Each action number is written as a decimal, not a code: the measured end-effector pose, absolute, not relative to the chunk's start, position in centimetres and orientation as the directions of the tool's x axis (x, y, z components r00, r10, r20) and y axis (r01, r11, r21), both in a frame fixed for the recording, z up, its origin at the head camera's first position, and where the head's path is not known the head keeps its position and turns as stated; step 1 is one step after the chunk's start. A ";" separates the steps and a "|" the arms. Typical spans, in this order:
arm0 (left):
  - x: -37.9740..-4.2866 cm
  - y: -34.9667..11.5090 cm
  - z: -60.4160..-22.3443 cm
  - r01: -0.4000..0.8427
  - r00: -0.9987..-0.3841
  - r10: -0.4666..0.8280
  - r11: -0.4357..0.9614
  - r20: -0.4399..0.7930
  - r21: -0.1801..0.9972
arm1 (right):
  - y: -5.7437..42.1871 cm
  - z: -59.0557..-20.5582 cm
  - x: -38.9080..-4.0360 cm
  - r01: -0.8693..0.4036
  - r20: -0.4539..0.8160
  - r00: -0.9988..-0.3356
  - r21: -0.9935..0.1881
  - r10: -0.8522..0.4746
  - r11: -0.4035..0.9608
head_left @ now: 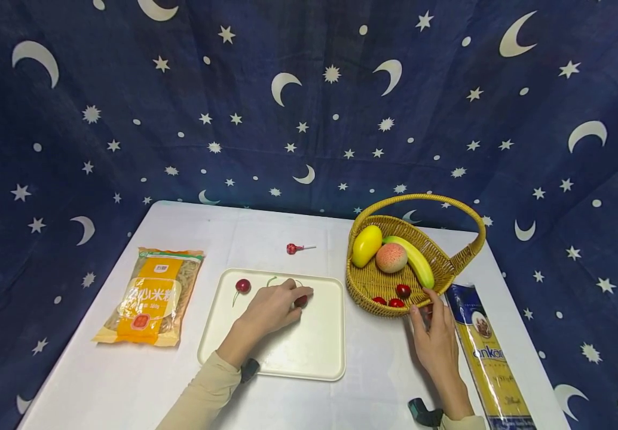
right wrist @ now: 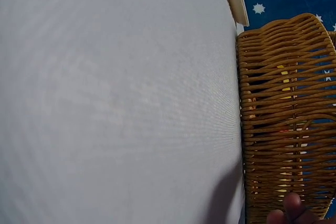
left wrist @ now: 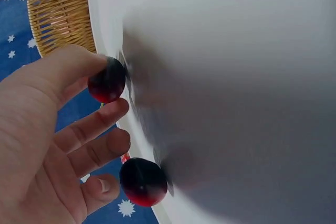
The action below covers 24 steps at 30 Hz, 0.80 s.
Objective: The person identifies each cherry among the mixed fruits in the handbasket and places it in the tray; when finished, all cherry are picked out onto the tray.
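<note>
My left hand is over the cream tray. Its thumb and forefinger pinch a dark red cherry, while the other fingers are loosely bent. Another cherry with a green stem lies at the tray's far left; more green stems show behind the hand. At the near right rim of the wicker basket is my right hand. Between its thumb and fingers shows a red cherry, mostly covered. In the right wrist view only fingertips appear against the basket wall. Several cherries lie inside.
Also in the basket are a yellow mango, a peach and a banana; its tall handle arches above. A lollipop lies behind the tray. Left stands a noodle bag, right a spaghetti pack.
</note>
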<state>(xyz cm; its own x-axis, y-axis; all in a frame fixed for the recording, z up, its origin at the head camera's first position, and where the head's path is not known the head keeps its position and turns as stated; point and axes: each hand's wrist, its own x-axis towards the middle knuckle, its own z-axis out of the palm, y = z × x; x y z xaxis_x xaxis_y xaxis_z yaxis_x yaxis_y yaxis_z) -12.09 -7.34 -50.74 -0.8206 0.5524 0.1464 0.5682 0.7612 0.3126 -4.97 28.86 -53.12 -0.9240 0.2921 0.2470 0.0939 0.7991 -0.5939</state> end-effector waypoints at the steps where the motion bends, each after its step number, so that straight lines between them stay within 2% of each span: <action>1: -12.1 -7.4 -50.7 0.563 -0.824 0.548 0.764 0.144 0.315 | 28.9 -53.1 -5.0 0.094 0.248 -0.924 -0.594 0.292 0.799; 12: -12.2 -8.1 -48.8 0.526 -0.849 0.511 0.788 0.137 0.319 | 28.8 -53.0 -5.0 0.088 0.256 -0.922 -0.592 0.291 0.801; 24: -12.5 -7.1 -48.6 0.570 -0.820 0.542 0.749 0.181 0.339 | 28.8 -53.0 -4.9 0.112 0.232 -0.925 -0.589 0.300 0.800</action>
